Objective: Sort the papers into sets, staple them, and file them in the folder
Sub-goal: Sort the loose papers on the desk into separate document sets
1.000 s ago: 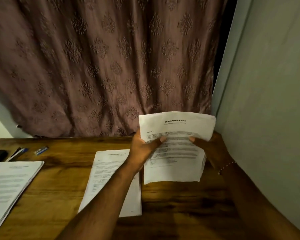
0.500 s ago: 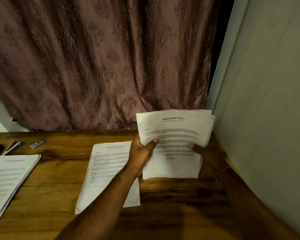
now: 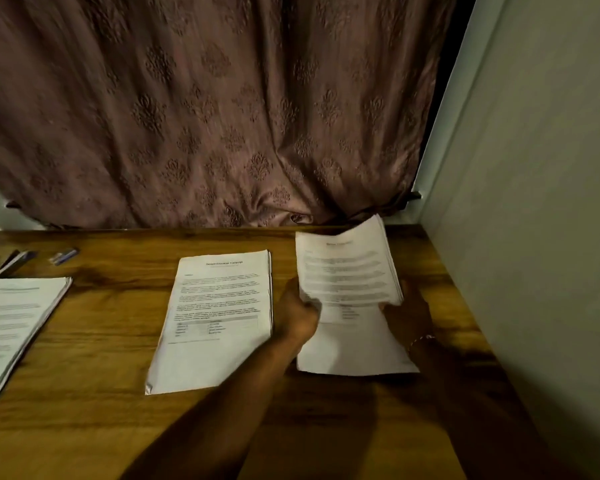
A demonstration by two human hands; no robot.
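Note:
Both hands hold a stack of printed white papers (image 3: 347, 268) low over the right end of the wooden table (image 3: 94, 358). My left hand (image 3: 297, 311) grips its left edge and my right hand (image 3: 407, 310) grips its right edge. A single sheet (image 3: 350, 351) lies flat on the table under the held stack. Another printed set (image 3: 219, 320) lies flat in the middle of the table, just left of my left hand. A third pile of papers (image 3: 11, 320) sits at the left edge. No folder is in view.
A small blue stapler-like object (image 3: 63, 256) and a dark pen-like item (image 3: 9, 265) lie at the back left. A brown patterned curtain (image 3: 205, 109) hangs behind the table. A pale wall (image 3: 534, 237) runs close along the right side.
The held stack has come down from chest height toward the table at the right. The view has tilted down, and the middle set is now fully uncovered by my left arm.

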